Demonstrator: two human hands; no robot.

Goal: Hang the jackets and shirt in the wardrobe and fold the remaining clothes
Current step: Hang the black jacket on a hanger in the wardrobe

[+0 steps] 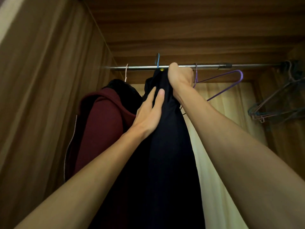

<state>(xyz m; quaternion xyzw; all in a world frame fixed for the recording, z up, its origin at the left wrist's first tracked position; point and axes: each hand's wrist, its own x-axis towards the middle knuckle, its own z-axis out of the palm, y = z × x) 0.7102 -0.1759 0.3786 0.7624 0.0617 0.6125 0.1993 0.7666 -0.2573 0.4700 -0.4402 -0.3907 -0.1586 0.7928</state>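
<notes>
Home bedroom wardrobe: wooden walls [49, 80], metal rail [206, 66], hangers [231, 80].

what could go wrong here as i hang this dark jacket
1. The right hand grips the jacket bunched up just under the blue hook; if the fabric is not seated on its hanger, it may slide off once released.
2. The empty purple hanger hangs right beside that hand, which could snag it or knock it off the rail when pulling away.
3. The left hand presses the jacket toward the hoodie, which could get crushed.
</notes>
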